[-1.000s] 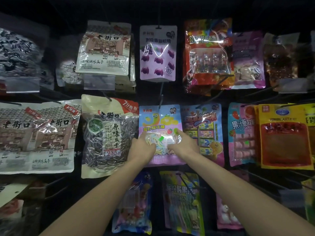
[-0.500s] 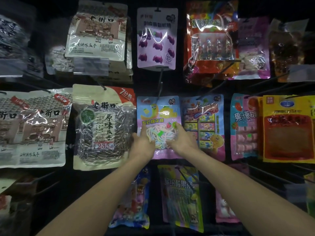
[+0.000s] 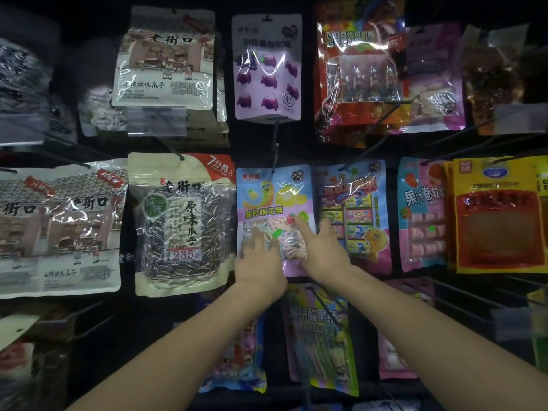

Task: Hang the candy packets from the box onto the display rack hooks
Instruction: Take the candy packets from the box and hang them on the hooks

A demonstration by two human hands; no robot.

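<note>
A pastel blue-and-pink candy packet (image 3: 275, 200) of twisted marshmallow strips hangs upright from a thin black hook (image 3: 275, 152), middle row.

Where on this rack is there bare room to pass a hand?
Bare: the dark patch under the seed packet, beside the left arm; the hooks under the yellow packet. Crowded: the middle row, packed close; top right packets overlap.

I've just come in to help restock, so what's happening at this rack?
A person is stocking a display rack of hanging snacks. The left hand and right hand both lie flat on a pink-and-blue sour marshmallow candy packet in the middle row. Its top appears to sit on a wire hook. A sunflower seed bag hangs just to its left.
</note>
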